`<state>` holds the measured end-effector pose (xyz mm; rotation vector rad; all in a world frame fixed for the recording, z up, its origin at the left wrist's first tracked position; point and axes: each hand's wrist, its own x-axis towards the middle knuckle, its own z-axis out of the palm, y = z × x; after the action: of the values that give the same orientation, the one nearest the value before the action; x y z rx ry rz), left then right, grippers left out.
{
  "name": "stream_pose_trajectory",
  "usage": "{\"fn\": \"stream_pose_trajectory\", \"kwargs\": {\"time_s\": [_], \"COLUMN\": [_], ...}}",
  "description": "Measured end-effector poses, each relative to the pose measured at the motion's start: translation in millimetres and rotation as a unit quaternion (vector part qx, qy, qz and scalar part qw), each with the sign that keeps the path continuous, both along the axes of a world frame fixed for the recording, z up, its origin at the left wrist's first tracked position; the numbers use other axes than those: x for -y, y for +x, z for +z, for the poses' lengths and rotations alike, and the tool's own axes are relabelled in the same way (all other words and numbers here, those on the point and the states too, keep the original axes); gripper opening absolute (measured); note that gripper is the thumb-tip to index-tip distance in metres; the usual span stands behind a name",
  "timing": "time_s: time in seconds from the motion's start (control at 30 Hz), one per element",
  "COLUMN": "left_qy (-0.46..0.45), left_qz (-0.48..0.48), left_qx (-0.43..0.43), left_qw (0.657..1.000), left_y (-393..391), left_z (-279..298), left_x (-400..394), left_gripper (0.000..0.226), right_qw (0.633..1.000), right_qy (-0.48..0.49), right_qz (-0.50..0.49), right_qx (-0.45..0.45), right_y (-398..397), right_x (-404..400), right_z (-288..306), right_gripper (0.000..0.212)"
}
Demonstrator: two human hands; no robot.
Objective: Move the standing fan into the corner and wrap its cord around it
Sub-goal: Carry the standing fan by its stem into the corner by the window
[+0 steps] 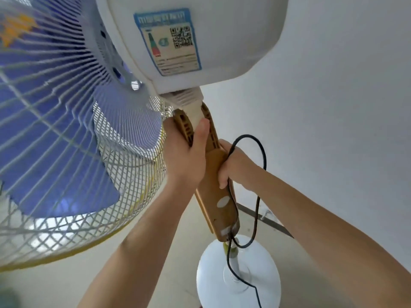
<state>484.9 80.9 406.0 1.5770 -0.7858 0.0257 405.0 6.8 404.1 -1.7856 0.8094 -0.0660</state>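
The standing fan fills the view: a white motor housing (222,41) with a blue label, a wire cage with blue blades (55,130) at left, a tan control column (213,192), and a round white base (262,292) on the floor. My left hand (189,152) grips the top of the column just under the motor neck. My right hand (233,165) grips the column's right side with the black cord (259,196) pinched against it. The cord loops above that hand, hangs down, and runs across the base.
A plain white wall (333,107) stands close on the right, meeting the pale floor (111,274) at a dark skirting line (264,218). The fan cage takes up the whole left side.
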Motion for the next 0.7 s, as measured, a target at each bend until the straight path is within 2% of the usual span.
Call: {"fn": "stream_pose_trajectory", "kwargs": {"time_s": [0.2,0.47,0.6,0.7], "left_qy": [-0.003,-0.031,-0.042,-0.035], "left_qz": [0.063,0.146,0.212,0.251], "left_qx": [0.041,0.067,0.095,0.099], "left_qw": [0.997,0.987,0.972,0.962], "left_y": [114.8,281.2,371.1,439.2], "left_z": [16.3,40.8,52.3,57.0], "left_x": [-24.4,-39.1,-45.0,-54.7], "left_gripper": [0.035,0.035,0.043,0.032], "right_qw": [0.997,0.982,0.971,0.963], "right_qy": [-0.02,-0.01,-0.003,-0.013], "right_qz": [0.075,0.176,0.227,0.26], "right_qx": [0.01,0.062,0.075,0.07], "right_y": [124.2,308.0,410.3,485.5], "right_x": [-16.4,-14.6,-13.9,-22.2], "right_z": [15.5,33.6,43.3,51.6], "right_gripper": [0.069,0.065,0.064,0.067]}}
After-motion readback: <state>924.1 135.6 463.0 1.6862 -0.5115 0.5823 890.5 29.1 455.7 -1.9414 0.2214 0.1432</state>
